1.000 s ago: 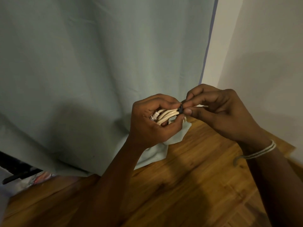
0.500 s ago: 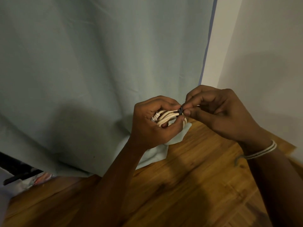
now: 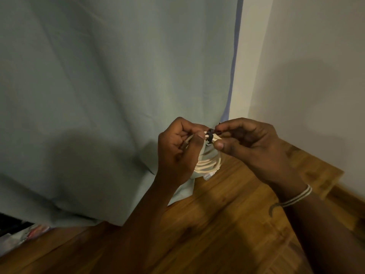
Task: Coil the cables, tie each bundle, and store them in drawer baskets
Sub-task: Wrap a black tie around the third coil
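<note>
A coiled cream-white cable (image 3: 207, 165) hangs between both hands above the wooden floor. My left hand (image 3: 178, 151) grips the top of the coil, thumb pressed on the strands. A thin black tie (image 3: 210, 135) is looped round the top of the bundle. My right hand (image 3: 248, 143) pinches the tie's end between fingertips and thumb, right beside the left thumb. A white plug end (image 3: 208, 176) sticks out at the bottom of the coil. Part of the coil is hidden behind my left palm.
A pale green curtain (image 3: 98, 95) hangs across the left and middle, its hem on the wooden floor (image 3: 217, 234). A white wall (image 3: 316, 76) rises at the right. Dark and pinkish items (image 3: 23, 232) lie at the lower left under the curtain.
The coil has turned so more of its loops hang below my left hand. The black tie now shows wrapped round the bundle's top, and both hands have shifted slightly.
</note>
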A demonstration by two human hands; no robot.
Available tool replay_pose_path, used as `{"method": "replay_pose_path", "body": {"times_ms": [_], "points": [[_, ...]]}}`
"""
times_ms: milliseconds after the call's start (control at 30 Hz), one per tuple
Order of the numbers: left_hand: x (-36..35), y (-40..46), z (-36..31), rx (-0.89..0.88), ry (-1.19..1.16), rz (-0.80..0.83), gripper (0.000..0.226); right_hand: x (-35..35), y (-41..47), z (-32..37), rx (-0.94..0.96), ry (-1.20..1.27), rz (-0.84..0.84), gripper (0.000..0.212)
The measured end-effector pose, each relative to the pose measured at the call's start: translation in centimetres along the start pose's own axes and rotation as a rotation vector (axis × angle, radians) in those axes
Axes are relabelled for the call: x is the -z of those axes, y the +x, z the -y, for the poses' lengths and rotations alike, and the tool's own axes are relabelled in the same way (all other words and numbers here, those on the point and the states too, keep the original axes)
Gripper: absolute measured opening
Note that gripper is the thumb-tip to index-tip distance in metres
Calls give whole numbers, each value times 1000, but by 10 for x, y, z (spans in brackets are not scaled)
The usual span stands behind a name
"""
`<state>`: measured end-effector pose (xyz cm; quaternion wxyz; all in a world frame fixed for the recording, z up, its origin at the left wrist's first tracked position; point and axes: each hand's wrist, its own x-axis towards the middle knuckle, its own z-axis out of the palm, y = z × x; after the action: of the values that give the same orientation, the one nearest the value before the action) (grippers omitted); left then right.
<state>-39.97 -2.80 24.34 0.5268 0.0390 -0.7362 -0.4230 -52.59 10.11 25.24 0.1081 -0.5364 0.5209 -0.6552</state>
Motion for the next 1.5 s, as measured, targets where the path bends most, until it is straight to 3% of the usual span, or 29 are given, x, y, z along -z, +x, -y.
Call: {"method": "replay_pose_path", "body": {"times_ms": [100,233,333,467,667,867,900,1033,1133,1233,1500], "points": [[-16,1,6,55,-17,40,28,7,-7,-8,30,-88,-61,43],[-46,1,4,173,-84,47,29,25,-12,-21,80,-195,-193,35],[-76,1,4,273,-155,8,28,37,-16,-32,116,-158,-296,29],[-113,-1,13,351,-196,85,33,64,-24,-44,37,-97,-446,27],[-144,-5,27,173,9,190,13,110,-47,-44,-77,-130,-546,23],[-171,-21,11,23,74,329,8,135,-81,-24,-167,-242,-626,21],[-178,-25,5,54,39,378,3,138,-89,-19,-177,-249,-662,20],[-210,-50,-10,349,-175,574,25,155,-129,-8,-245,-252,-806,17],[-248,-77,-17,544,-306,670,29,180,-167,-5,-320,-282,-906,16],[-302,-106,-20,627,-308,697,27,215,-206,-6,-430,-352,-969,17],[-483,-184,0,765,-231,803,21,345,-307,-49,-790,-623,-949,30]]}}
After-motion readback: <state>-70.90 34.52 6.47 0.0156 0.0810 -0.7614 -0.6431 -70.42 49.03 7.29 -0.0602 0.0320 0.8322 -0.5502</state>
